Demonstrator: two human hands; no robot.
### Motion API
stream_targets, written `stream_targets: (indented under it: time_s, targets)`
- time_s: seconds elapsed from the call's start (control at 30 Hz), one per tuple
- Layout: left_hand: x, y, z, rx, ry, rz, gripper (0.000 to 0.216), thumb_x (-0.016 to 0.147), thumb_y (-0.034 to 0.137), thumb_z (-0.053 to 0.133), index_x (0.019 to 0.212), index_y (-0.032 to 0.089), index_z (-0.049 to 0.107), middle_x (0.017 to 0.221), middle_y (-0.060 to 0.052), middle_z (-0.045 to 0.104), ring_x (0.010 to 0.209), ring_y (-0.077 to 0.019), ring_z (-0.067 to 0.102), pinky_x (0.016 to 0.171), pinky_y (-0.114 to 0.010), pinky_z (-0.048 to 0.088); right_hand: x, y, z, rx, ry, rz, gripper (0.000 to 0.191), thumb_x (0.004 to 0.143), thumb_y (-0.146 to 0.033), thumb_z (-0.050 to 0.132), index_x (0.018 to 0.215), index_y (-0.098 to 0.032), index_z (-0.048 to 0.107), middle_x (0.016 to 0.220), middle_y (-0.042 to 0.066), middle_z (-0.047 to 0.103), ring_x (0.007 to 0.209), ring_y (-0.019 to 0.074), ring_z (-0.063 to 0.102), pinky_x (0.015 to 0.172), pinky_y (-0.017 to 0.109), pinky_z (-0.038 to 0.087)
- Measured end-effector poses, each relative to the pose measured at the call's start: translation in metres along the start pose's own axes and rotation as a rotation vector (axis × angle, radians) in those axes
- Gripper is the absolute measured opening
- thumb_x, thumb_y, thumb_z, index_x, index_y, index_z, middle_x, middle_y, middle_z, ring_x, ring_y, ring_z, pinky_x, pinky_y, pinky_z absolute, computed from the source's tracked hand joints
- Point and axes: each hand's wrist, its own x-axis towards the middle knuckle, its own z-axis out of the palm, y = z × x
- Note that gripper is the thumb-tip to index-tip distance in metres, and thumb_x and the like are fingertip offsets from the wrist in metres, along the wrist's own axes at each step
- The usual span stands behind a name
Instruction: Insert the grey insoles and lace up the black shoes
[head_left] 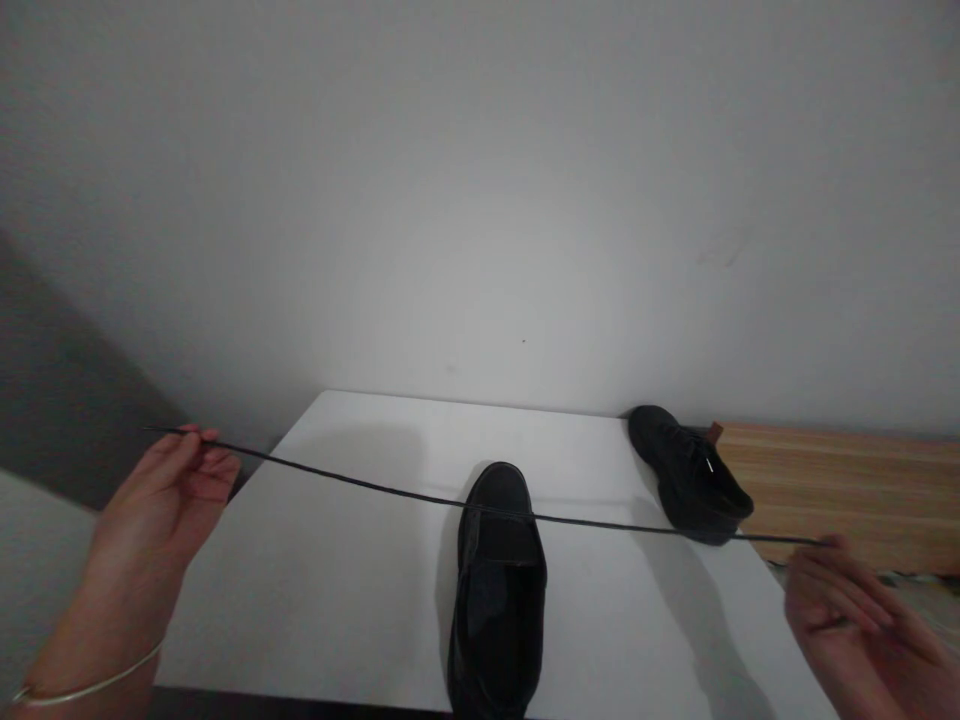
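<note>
A thin black shoelace (337,478) stretches almost straight from one hand to the other. My left hand (176,490) pinches it near its left end, and a short tip sticks out past the fingers. Its other end is in the closed fingers of my right hand (855,610), slightly blurred at the lower right. Below the lace, a black shoe (501,570) rests on the white table, toe pointing away from me; no lace shows on it. A second black shoe (679,475), with laces in it, stands at the table's back right corner.
The white table (360,590) meets a pale wall (525,220) at its back edge. To the right is a wood-grain surface (840,480). A small brown tab (715,432) shows at the second shoe's collar.
</note>
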Motion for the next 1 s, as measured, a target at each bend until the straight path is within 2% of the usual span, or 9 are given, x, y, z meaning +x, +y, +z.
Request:
stream_targets:
  time_s: [0.13,0.2,0.3,0.43,0.6,0.7,0.83,0.9,1.0]
  targets:
    - [0.006,0.001,0.013,-0.028,0.065,0.066,0.030,0.091,-0.007,0.041,0.076,0.016,0.051,0.066,0.006,0.060,0.061,-0.0068,0.058,0.063,-0.017,0.050,0.022,0.028,0.002,-0.480,-0.125,-0.158,0.060,0.064,0.001,0.063,0.122,-0.015,0.065,0.091,0.006,0.069,0.065,0.0115,0.062,0.055,0.016,0.061]
    - [0.008,-0.001,0.016,-0.018,0.093,0.115,0.029,0.093,-0.006,0.041,0.076,0.017,0.050,0.066,0.007,0.060,0.062,-0.0067,0.060,0.069,-0.021,0.054,0.036,0.039,-0.005,-0.765,-0.203,-0.237,0.053,0.065,-0.010,0.075,0.117,-0.016,0.070,0.098,0.006,0.070,0.071,0.0121,0.062,0.058,0.018,0.061]
    - [0.009,-0.008,0.012,0.037,0.109,0.177,0.025,0.094,0.001,0.045,0.077,0.017,0.053,0.063,0.006,0.060,0.056,-0.0090,0.060,0.062,-0.022,0.055,0.057,0.053,-0.016,-1.051,-0.273,-0.285,0.032,0.072,-0.035,0.083,0.098,-0.018,0.077,0.076,0.001,0.065,0.060,0.0102,0.053,0.051,0.017,0.054]
    - [0.005,-0.018,0.002,0.129,0.121,0.287,0.011,0.088,0.006,0.058,0.082,0.015,0.062,0.067,0.004,0.064,0.054,-0.0072,0.057,0.054,-0.015,0.048,0.071,0.068,-0.025,-1.065,-0.283,-0.396,0.023,0.069,-0.038,0.087,0.080,-0.020,0.077,0.083,0.000,0.067,0.069,0.0094,0.056,0.063,0.015,0.054]
    - [-0.013,-0.025,0.002,0.236,0.027,0.339,0.012,0.081,0.012,0.068,0.091,0.018,0.069,0.080,0.003,0.069,0.064,-0.0071,0.058,0.056,-0.013,0.044,0.062,0.091,-0.022,-1.057,-0.369,-0.428,0.024,0.068,-0.033,0.086,0.089,-0.024,0.076,0.100,0.001,0.069,0.097,0.0164,0.063,0.091,0.027,0.053]
    - [-0.033,-0.031,0.009,0.389,-0.135,0.304,0.017,0.079,0.023,0.075,0.096,0.021,0.072,0.089,0.001,0.073,0.066,-0.0096,0.058,0.054,-0.015,0.043,0.053,0.108,-0.021,-1.130,-0.441,-0.361,0.025,0.075,-0.034,0.081,0.097,-0.022,0.076,0.090,0.001,0.064,0.076,0.0131,0.059,0.074,0.026,0.051]
    - [-0.067,-0.045,0.026,0.720,-0.548,0.272,0.025,0.081,0.042,0.072,0.097,0.023,0.074,0.092,-0.004,0.077,0.075,-0.0177,0.067,0.063,-0.023,0.052,0.044,0.128,-0.023,-1.342,-0.512,-0.246,0.035,0.085,-0.044,0.072,0.108,-0.018,0.075,0.067,-0.003,0.049,0.054,0.0103,0.041,0.049,0.024,0.034]
    - [-0.083,-0.056,0.036,0.814,-0.739,0.270,0.024,0.085,0.043,0.066,0.095,0.023,0.074,0.090,-0.004,0.078,0.077,-0.0199,0.070,0.065,-0.026,0.053,0.040,0.134,-0.024,-1.562,-0.559,-0.269,0.040,0.089,-0.049,0.066,0.112,-0.018,0.075,0.062,-0.004,0.046,0.053,0.0117,0.039,0.048,0.025,0.031]
    - [-0.103,-0.073,0.049,0.916,-0.941,0.293,0.021,0.090,0.039,0.059,0.090,0.024,0.073,0.081,-0.002,0.076,0.068,-0.0174,0.067,0.061,-0.025,0.050,0.037,0.139,-0.025,-1.825,-0.671,-0.367,0.040,0.088,-0.054,0.063,0.105,-0.021,0.079,0.070,0.001,0.059,0.062,0.0166,0.050,0.058,0.028,0.041]
